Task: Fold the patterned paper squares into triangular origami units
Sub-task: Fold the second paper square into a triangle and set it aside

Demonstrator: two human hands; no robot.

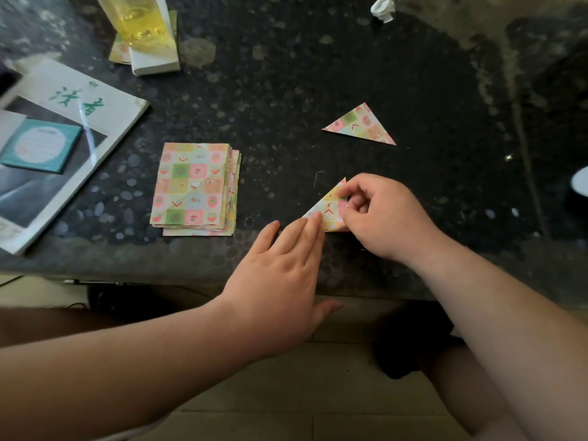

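A stack of patterned paper squares (194, 189) lies on the dark speckled table (286, 90). A folded patterned triangle (361, 125) rests farther back to the right. A second folded triangle (329, 210) lies near the table's front edge. My left hand (280, 268) lies flat, its straight fingertips pressing the triangle's lower left corner. My right hand (378, 214) has curled fingers that pinch the triangle's right side; part of the paper is hidden under it.
A magazine with green characters (63, 144) and a teal card (41, 144) lie at the left. A glass of yellow liquid (136, 20) stands on a white box (156, 55) at the back. Crumpled white paper (383, 7) sits far back.
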